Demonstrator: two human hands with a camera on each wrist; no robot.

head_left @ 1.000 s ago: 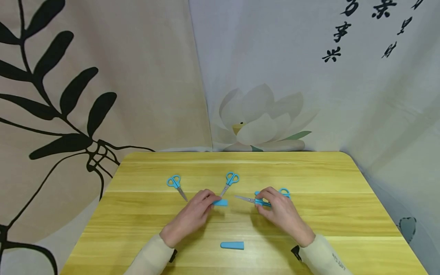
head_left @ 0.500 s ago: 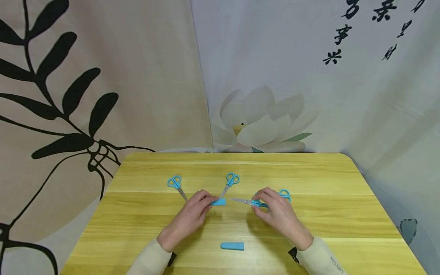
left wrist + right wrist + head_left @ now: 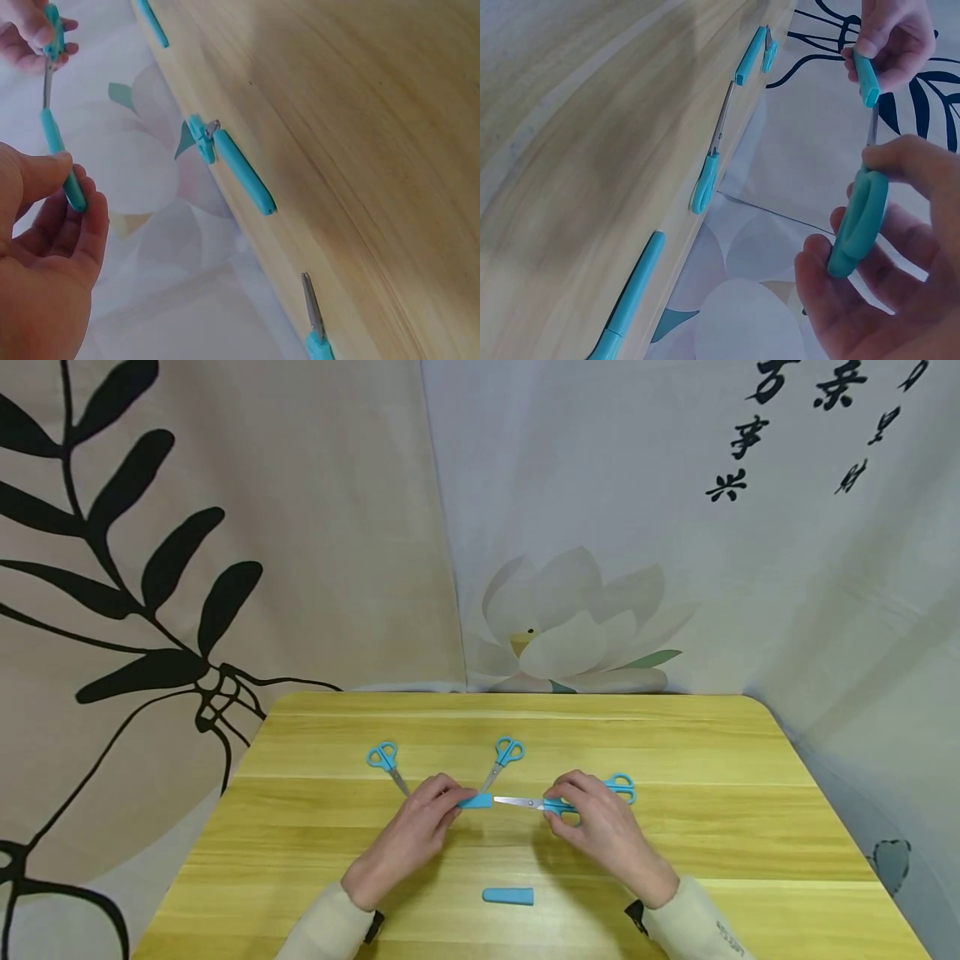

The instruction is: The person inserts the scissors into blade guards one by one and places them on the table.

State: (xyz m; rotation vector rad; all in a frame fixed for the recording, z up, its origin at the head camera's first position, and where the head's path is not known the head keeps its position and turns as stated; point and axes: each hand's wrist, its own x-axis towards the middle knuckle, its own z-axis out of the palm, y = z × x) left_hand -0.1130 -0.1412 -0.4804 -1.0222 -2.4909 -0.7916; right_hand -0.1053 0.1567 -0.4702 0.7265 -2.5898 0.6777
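Note:
My left hand pinches a blue scissors cap between thumb and fingers, its mouth facing right. In my right hand are blue-handled scissors, blades together and pointing left. The blade tip lies at the cap's mouth; whether it is inside cannot be told. In the left wrist view the left thumb presses on the cap. The right wrist view shows the thumb and curled fingers around the scissors' handle. Part of that handle is hidden by the right hand in the head view.
On the wooden table lie bare-bladed scissors at left and another pair near the middle. A loose blue cap lies in front. Capped scissors lie at right, partly behind my right hand in the head view.
The right hand has moved left with the scissors, bringing the blade tip up to the cap's mouth. The left hand has shifted slightly left, still pinching the cap.

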